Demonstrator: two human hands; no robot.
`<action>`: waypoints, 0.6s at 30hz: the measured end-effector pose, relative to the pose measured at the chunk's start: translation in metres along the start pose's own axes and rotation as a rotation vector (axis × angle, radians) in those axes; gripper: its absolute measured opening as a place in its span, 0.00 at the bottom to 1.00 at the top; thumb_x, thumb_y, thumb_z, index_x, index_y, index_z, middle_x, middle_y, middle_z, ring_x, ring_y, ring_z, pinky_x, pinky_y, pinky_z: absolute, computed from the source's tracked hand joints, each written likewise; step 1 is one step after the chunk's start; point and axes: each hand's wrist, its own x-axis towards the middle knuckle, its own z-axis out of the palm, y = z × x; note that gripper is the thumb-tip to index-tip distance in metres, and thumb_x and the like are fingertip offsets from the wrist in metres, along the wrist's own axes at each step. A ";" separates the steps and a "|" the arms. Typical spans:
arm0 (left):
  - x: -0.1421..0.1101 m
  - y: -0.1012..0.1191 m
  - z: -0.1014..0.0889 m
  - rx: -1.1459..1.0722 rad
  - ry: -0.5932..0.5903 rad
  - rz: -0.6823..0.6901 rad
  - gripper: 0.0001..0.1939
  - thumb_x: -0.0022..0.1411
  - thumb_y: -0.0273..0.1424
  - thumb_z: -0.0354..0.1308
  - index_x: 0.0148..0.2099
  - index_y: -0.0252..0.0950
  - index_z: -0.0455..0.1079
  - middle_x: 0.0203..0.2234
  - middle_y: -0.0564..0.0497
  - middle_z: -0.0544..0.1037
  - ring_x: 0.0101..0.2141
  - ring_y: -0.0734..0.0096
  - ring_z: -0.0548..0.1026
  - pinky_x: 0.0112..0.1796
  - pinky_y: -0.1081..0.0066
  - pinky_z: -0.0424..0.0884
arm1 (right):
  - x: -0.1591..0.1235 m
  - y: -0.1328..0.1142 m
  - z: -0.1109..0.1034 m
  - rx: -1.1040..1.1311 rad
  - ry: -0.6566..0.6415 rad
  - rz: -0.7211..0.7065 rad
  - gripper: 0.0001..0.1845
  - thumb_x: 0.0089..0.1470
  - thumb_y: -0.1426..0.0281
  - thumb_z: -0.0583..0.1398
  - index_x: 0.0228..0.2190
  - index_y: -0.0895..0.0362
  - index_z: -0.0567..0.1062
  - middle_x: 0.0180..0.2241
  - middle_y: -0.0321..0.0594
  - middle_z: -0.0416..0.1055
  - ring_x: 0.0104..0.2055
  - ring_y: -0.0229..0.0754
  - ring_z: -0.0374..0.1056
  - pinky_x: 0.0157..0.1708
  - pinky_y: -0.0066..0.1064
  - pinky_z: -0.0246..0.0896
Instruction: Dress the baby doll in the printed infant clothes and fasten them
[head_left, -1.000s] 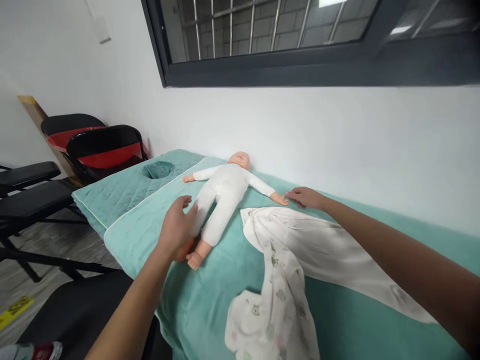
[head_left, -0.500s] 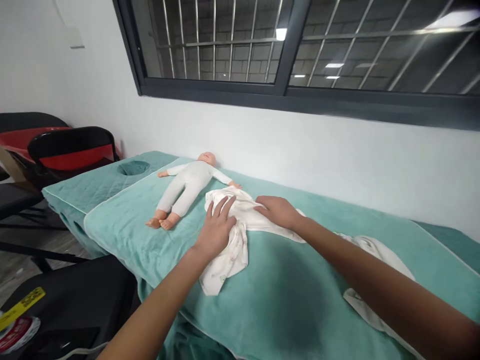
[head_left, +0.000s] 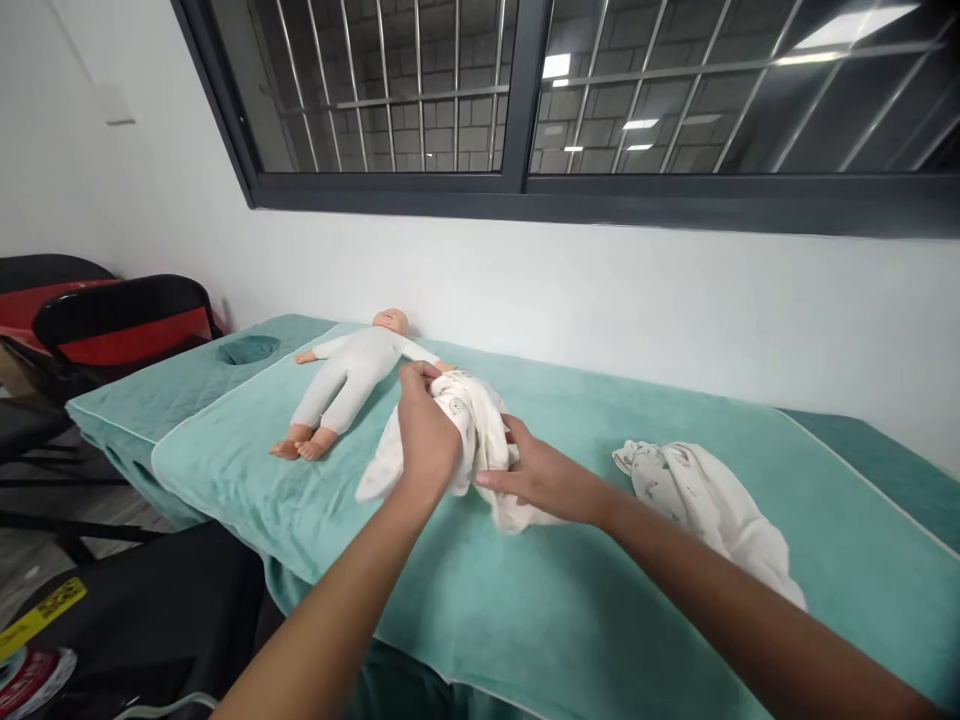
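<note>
Across the middle of a long bed [head_left: 570, 620] draped in plush teal-green fabric, both bare hands are closed on a crumpled white cloth garment with small printed motifs [head_left: 474, 410]. The left hand [head_left: 431, 425] has its grip shut on the upper left part of the bunched fabric, thumb and fingers near the top fold. The right hand [head_left: 544, 475] grips the right side, its thumb toward the near edge and its fingers curled behind the folds. A loose flap hangs out to the left of the left hand, over the bed.

Just beyond the garment, to the left, a baby doll with pinkish vinyl head, hands and feet and a white cloth body [head_left: 360, 360] lies on its back, arms spread and feet toward the near side. Its hand on the garment's side is close to the left hand's fingers; whether they touch cannot be told. Well apart on the right, a second rumpled white printed cloth [head_left: 705, 510] rests on the bed, partly behind the right forearm.

At the bed's far left end is a round teal recess [head_left: 247, 350]. A white wall [head_left: 600, 300] rises behind, below a dark-framed barred window [head_left: 465, 205]. Black folding chairs with red backs [head_left: 139, 320] stand at the left.
</note>
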 end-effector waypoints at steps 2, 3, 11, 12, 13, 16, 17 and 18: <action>-0.008 0.012 -0.001 -0.126 -0.161 -0.041 0.17 0.53 0.23 0.55 0.46 0.39 0.61 0.40 0.51 0.72 0.38 0.70 0.73 0.41 0.69 0.70 | 0.005 0.006 0.019 0.228 0.010 -0.097 0.44 0.48 0.55 0.66 0.62 0.53 0.58 0.53 0.45 0.70 0.48 0.49 0.70 0.52 0.41 0.62; -0.012 0.014 -0.003 -0.158 -0.254 -0.031 0.17 0.54 0.23 0.56 0.46 0.39 0.63 0.42 0.51 0.72 0.40 0.69 0.73 0.43 0.69 0.70 | 0.008 0.007 0.028 0.332 0.019 -0.117 0.42 0.49 0.56 0.66 0.61 0.54 0.61 0.52 0.44 0.70 0.49 0.49 0.69 0.53 0.42 0.61; -0.039 -0.056 -0.047 0.008 -0.320 0.058 0.41 0.53 0.37 0.66 0.65 0.43 0.51 0.61 0.43 0.59 0.62 0.54 0.59 0.60 0.53 0.58 | 0.042 0.005 0.070 1.009 -0.100 -0.060 0.30 0.50 0.65 0.66 0.54 0.50 0.69 0.59 0.41 0.65 0.56 0.48 0.65 0.53 0.38 0.63; -0.042 -0.070 -0.052 0.014 -0.242 0.007 0.39 0.54 0.36 0.65 0.64 0.41 0.51 0.59 0.43 0.62 0.60 0.54 0.62 0.59 0.54 0.60 | 0.046 0.006 0.077 1.025 -0.194 -0.071 0.30 0.50 0.65 0.66 0.55 0.48 0.68 0.61 0.40 0.62 0.59 0.48 0.63 0.55 0.38 0.61; -0.045 -0.083 -0.057 0.031 -0.152 -0.048 0.35 0.56 0.35 0.62 0.63 0.39 0.53 0.57 0.43 0.64 0.58 0.55 0.65 0.57 0.55 0.62 | 0.050 0.009 0.084 1.009 -0.287 -0.071 0.30 0.52 0.65 0.66 0.56 0.47 0.68 0.63 0.39 0.59 0.61 0.47 0.60 0.57 0.39 0.60; -0.051 -0.122 -0.085 0.183 0.080 -0.253 0.25 0.57 0.33 0.58 0.57 0.36 0.61 0.52 0.43 0.71 0.52 0.56 0.70 0.54 0.57 0.67 | 0.057 0.027 0.102 0.851 -0.490 -0.077 0.28 0.55 0.62 0.64 0.57 0.45 0.67 0.65 0.39 0.55 0.64 0.46 0.56 0.60 0.41 0.55; -0.052 -0.135 -0.098 0.253 0.149 -0.337 0.23 0.57 0.34 0.58 0.55 0.35 0.62 0.49 0.42 0.73 0.50 0.56 0.72 0.52 0.57 0.69 | 0.058 0.035 0.105 0.793 -0.501 -0.081 0.28 0.54 0.62 0.64 0.56 0.47 0.68 0.64 0.40 0.57 0.64 0.46 0.57 0.60 0.41 0.54; -0.052 -0.148 -0.114 0.321 0.248 -0.407 0.23 0.56 0.34 0.57 0.54 0.35 0.62 0.47 0.42 0.74 0.48 0.55 0.73 0.50 0.57 0.70 | 0.059 0.042 0.107 0.746 -0.482 -0.077 0.28 0.53 0.61 0.65 0.55 0.48 0.70 0.62 0.42 0.60 0.62 0.46 0.59 0.60 0.42 0.55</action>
